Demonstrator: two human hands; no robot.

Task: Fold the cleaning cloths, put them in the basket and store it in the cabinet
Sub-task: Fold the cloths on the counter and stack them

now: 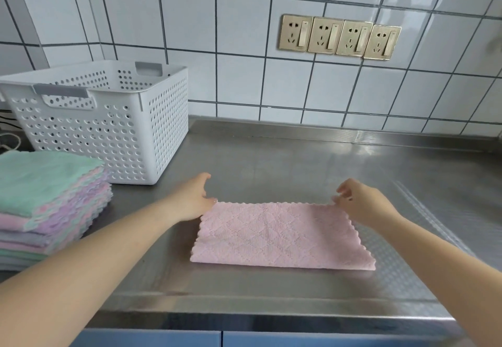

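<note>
A pink cleaning cloth point(279, 235) lies folded in half on the steel counter, its scalloped edges at the far side. My left hand point(191, 197) rests at the cloth's far left corner, fingers touching the edge. My right hand point(361, 201) pinches the far right corner between fingertips. A stack of several unfolded cloths point(46, 202), green on top with pink and purple below, sits at the left. Behind it stands a white perforated basket point(108, 135) with grey handles; what shows of its inside is bare.
The steel counter point(271, 162) runs to a tiled wall with several gold sockets point(339, 37). Blue cabinet fronts point(217, 340) show below the counter's front edge. Cables point(8, 135) lie left of the basket.
</note>
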